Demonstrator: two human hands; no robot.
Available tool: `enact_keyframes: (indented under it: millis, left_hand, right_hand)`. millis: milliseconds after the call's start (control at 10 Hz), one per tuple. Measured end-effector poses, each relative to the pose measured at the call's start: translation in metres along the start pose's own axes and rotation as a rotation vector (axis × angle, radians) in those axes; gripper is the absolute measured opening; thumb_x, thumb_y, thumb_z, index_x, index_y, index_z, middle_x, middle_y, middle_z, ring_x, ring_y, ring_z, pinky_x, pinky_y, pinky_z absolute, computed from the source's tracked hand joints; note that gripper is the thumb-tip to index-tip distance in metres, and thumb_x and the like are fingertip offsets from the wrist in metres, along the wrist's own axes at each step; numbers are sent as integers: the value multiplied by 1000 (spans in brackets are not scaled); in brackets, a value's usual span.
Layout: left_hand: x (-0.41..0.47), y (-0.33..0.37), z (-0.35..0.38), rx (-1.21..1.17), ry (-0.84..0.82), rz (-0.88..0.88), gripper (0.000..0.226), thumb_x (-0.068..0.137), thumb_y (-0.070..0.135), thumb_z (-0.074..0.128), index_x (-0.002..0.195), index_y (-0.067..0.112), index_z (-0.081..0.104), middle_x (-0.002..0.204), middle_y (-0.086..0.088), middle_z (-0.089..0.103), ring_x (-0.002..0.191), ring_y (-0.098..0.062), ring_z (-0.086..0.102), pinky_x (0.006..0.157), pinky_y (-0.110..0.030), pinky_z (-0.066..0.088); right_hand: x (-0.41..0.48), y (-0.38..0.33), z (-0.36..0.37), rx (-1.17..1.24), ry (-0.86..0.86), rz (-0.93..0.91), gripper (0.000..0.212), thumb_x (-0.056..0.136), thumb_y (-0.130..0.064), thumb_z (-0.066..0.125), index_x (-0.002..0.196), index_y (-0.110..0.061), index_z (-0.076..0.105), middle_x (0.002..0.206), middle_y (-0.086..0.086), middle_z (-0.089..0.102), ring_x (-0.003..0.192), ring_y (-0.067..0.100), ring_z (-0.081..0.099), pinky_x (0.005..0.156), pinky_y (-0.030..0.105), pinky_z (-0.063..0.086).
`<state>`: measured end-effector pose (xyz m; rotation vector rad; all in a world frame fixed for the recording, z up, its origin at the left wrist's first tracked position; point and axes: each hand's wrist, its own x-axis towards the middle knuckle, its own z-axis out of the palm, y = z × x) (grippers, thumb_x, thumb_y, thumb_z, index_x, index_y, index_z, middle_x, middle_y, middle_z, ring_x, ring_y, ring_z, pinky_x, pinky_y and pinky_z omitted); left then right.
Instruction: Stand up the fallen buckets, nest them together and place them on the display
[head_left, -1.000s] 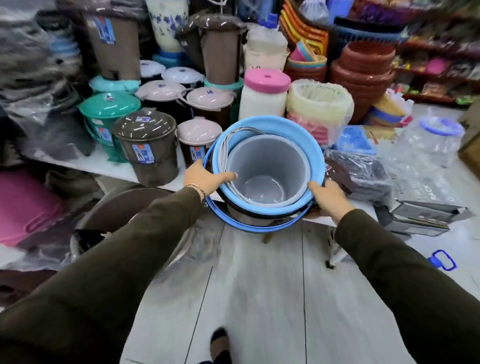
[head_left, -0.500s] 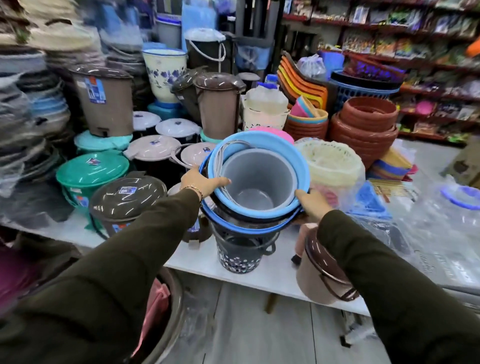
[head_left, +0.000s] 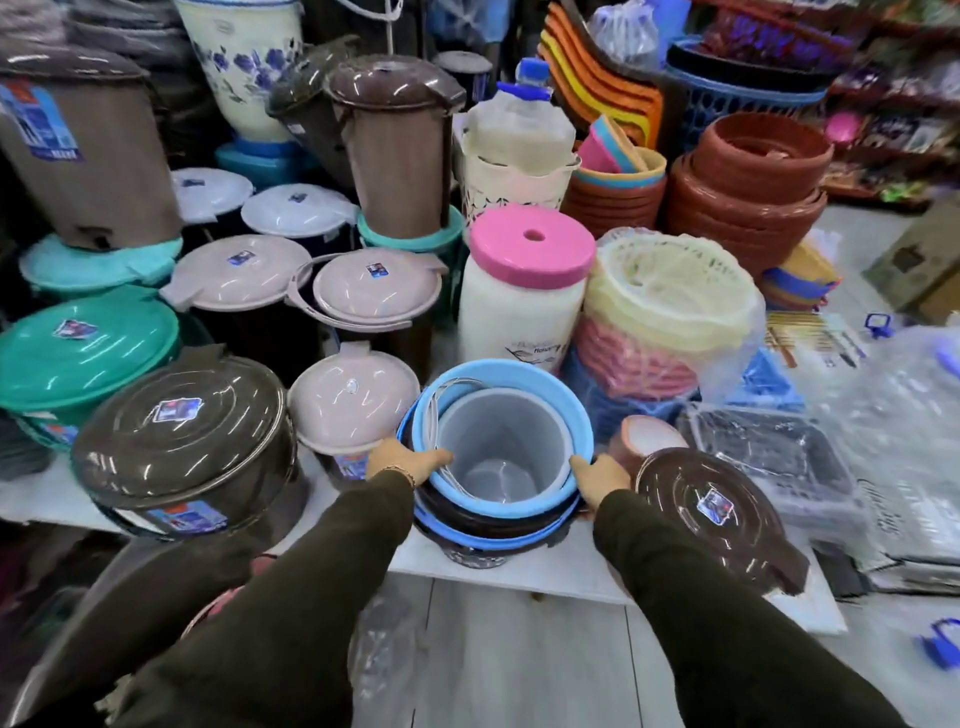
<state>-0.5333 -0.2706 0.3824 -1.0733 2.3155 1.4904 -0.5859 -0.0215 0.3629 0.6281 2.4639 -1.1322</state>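
A nested stack of buckets stands upright on the white display shelf, near its front edge. The stack has a grey bucket innermost, a light blue one around it, and dark and blue ones below. My left hand grips the stack's left rim, thumb over the edge. On the right rim, my right hand holds the stack the same way. Both sleeves are dark olive.
Lidded buckets crowd the shelf: a dark brown one at left, a beige-lidded one beside the stack, a brown lid at right. A pink-lidded white jar and bagged baskets stand behind. Grey floor lies below.
Both hands have carried the nested stack forward and down from mid-air onto the white shelf, between the beige-lidded bucket and the brown lid. The camera has moved closer.
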Motion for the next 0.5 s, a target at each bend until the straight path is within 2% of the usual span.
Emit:
enact_keyframes:
  millis: [100,200,300,400,500]
  left_hand:
    - [8,-11,13,53,23,-57,81,63,40,85,130,7,52,128,-13,63,115,-33,60,98,-40,47]
    - [10,-9,16,83,27,-77,89,62,47,83,134,10,46,131,-12,61,118,-33,59,101,-42,45]
    - [6,-5,19,295,90,-97,108,53,71,75,138,14,39,142,-16,45,126,-39,52,107,-52,42]
    - [-2,5,15,444,154,-58,108,55,77,69,138,14,38,140,-17,39,128,-40,47,105,-54,43]
    - [-14,32,4,452,220,94,97,63,76,65,137,17,43,137,-16,42,127,-38,46,103,-53,41]
  right_hand:
    - [10,14,14,-22,18,-1,45,89,-39,55,116,-3,63,117,24,66,108,43,62,93,51,52]
    - [9,15,16,-38,37,-10,46,90,-41,55,115,-3,62,115,23,67,107,42,62,92,48,51]
    - [7,16,6,-27,19,-32,58,86,-51,57,119,-3,59,119,22,64,107,41,62,91,53,52]
    - [6,12,-10,-66,15,-65,66,90,-52,53,128,2,55,129,25,60,118,42,57,101,46,46]
    - [6,-4,-46,-43,118,-139,65,93,-54,45,126,2,56,130,28,59,121,41,55,103,42,41]
